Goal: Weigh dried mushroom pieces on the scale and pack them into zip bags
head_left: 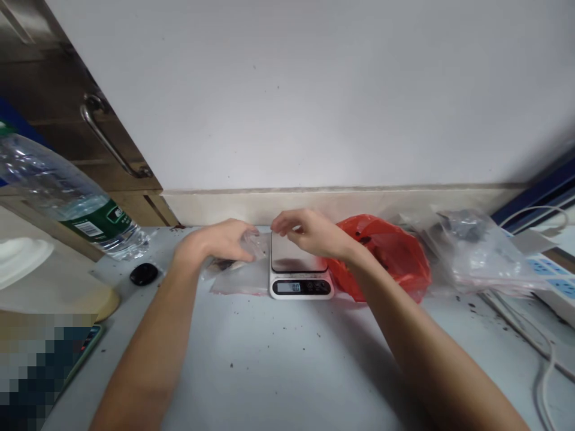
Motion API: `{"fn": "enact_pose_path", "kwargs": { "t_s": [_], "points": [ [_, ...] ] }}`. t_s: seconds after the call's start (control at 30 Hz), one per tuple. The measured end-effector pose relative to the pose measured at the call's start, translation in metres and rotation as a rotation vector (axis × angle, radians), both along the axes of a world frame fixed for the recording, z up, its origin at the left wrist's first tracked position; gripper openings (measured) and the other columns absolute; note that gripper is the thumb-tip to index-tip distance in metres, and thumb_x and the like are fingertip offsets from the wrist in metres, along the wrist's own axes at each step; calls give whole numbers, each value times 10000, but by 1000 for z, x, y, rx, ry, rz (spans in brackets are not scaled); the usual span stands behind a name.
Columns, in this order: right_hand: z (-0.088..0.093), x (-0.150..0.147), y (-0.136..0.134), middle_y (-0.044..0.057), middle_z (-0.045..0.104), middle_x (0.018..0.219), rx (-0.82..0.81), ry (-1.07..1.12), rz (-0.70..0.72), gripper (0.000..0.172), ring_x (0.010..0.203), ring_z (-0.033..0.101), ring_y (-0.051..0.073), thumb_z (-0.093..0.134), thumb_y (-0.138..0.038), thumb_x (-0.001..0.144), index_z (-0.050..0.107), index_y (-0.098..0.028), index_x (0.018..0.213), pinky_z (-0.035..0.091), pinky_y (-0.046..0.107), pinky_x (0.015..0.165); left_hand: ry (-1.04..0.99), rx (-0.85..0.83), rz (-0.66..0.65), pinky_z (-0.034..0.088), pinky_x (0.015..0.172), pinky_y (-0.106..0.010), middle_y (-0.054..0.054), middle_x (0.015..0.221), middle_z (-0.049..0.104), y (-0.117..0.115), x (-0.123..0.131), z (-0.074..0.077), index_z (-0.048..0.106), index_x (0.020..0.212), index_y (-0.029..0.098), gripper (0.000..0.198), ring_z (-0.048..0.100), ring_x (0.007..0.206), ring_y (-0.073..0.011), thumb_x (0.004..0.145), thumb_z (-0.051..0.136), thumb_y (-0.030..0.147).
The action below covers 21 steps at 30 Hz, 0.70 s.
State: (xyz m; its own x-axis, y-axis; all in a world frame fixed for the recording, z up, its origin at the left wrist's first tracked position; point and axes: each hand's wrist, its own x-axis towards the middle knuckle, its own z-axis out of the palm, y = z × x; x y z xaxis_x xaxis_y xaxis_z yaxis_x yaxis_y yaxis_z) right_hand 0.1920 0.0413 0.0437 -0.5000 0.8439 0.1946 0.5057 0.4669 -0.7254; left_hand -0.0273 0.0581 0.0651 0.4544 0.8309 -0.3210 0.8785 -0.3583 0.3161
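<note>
A small digital scale (300, 263) stands near the wall, its display reading 0.0. Left of it, my left hand (227, 240) rests over clear plastic bags (240, 280), thumb and fingers apart around crinkled plastic; whether it grips the plastic is unclear. My right hand (305, 228) hovers above the scale's plate, its fingers bent and close together; their tips are too small to show whether anything is between them. To the right of the scale, an open red plastic bag (404, 257) with dark bits inside lies partly behind my right wrist.
At the left are a large water bottle (67, 191), a round black object (144, 274), a white container (45, 281) and a phone (85, 353). Stacked clear bags (480, 251), a power strip (557, 287) and white cables (516, 329) lie at the right. Dark crumbs dot the table (269, 371).
</note>
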Motion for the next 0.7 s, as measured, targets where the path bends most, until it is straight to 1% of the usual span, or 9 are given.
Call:
{"fn": "enact_pose_path", "kwargs": {
  "t_s": [0.1, 0.17, 0.23, 0.3, 0.37, 0.47, 0.57, 0.63, 0.7],
  "points": [
    [4, 4, -1, 63, 775, 1102, 107, -74, 28, 480, 950, 707, 194, 510, 68, 783, 755, -213, 1085, 564, 375, 895, -89, 23, 19, 529, 794, -311, -69, 1150, 773, -7, -9, 18, 661, 1316, 265, 656, 724, 984, -284, 719, 666, 538],
    [9, 7, -4, 71, 741, 1168, 176, -35, 88, 381, 1002, 691, 207, 598, -14, 829, 748, -231, 1104, 560, 388, 908, -178, 75, -5, 511, 927, -342, -85, 1296, 726, -14, -13, 30, 597, 1403, 261, 747, 673, 1172, -309, 730, 674, 577],
    [17, 9, -9, 81, 703, 1225, 242, 40, 119, 196, 1080, 670, 229, 681, -150, 868, 754, -240, 1026, 547, 413, 947, -285, 89, -47, 493, 989, -373, -89, 1393, 673, -19, -17, 39, 514, 1480, 284, 776, 611, 1286, -320, 768, 659, 557],
    [24, 12, -14, 86, 677, 1264, 283, 116, 129, 43, 1153, 645, 245, 722, -257, 880, 747, -237, 908, 524, 425, 994, -403, 81, -88, 493, 1008, -386, -97, 1475, 608, -22, -19, 43, 466, 1512, 301, 775, 572, 1336, -326, 793, 653, 521],
    [30, 14, -19, 88, 660, 1307, 287, 195, 110, 80, 1200, 627, 250, 736, -301, 877, 726, -229, 841, 511, 415, 1014, -511, 95, -102, 506, 1004, -378, -103, 1512, 565, -23, -19, 43, 470, 1503, 300, 758, 575, 1326, -322, 800, 664, 507],
    [35, 18, -24, 89, 623, 1376, 237, 292, 31, 133, 1213, 627, 258, 746, -342, 861, 705, -222, 820, 542, 388, 944, -595, 151, -78, 545, 957, -366, -95, 1381, 647, -25, -13, 41, 592, 1369, 277, 614, 659, 1174, -278, 808, 688, 509],
    [38, 21, -26, 104, 625, 1362, 193, 344, -50, 192, 1175, 646, 273, 785, -377, 802, 694, -208, 785, 572, 351, 811, -613, 188, -63, 579, 894, -366, -65, 1085, 749, -29, -3, 40, 720, 1066, 233, 377, 707, 964, -229, 806, 705, 506],
    [40, 24, -26, 111, 681, 1246, 171, 367, -95, 222, 1054, 684, 254, 812, -370, 752, 675, -195, 745, 571, 333, 739, -623, 233, -49, 588, 870, -362, -49, 939, 759, -31, 3, 40, 728, 903, 215, 304, 709, 889, -217, 802, 716, 502],
    [42, 27, -25, 89, 733, 1028, 131, 392, -130, 233, 868, 698, 208, 820, -339, 724, 644, -188, 708, 556, 315, 679, -667, 304, -4, 592, 860, -356, -38, 883, 756, -32, 8, 40, 725, 889, 212, 289, 713, 855, -211, 792, 736, 484]
  ]
}}
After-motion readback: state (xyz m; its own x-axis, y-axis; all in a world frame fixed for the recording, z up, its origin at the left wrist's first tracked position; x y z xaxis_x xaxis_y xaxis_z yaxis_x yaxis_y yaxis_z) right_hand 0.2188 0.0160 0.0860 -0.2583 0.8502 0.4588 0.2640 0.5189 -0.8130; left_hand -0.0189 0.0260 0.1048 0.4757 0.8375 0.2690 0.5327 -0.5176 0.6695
